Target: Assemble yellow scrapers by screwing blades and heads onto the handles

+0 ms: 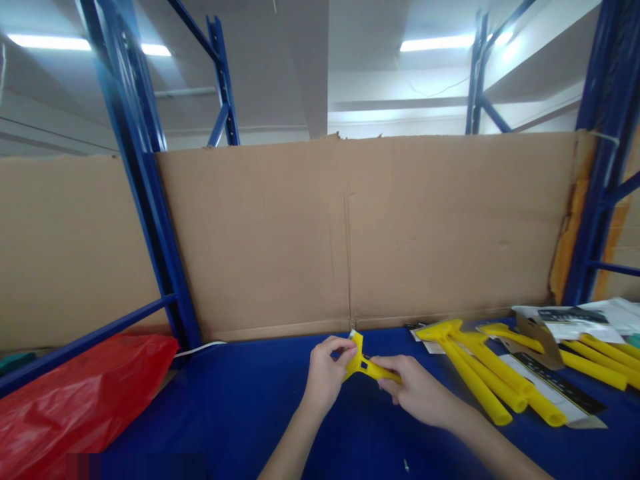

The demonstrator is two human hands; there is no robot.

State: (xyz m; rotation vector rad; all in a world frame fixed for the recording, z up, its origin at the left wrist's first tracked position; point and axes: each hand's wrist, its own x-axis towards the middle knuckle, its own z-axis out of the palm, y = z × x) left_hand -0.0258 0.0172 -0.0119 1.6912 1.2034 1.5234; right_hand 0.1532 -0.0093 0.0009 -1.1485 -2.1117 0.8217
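Observation:
A yellow scraper-like tool (356, 363) with a flared head and a short handle is held between my two hands above the blue surface. My left hand (327, 373) pinches the head near its pale upper corner, thumb and fingers pressed together. Around the handle on the right, my right hand (413, 390) has its fingers closed. A small dark square opening shows where the head meets the handle.
Several yellow tools (480, 373) lie at the right on the blue surface (240, 407), beside packaging (555, 387). Red plastic (95, 380) is at the left. A cardboard panel (280, 233) stands behind, between blue posts. A small object (407, 465) lies near the front.

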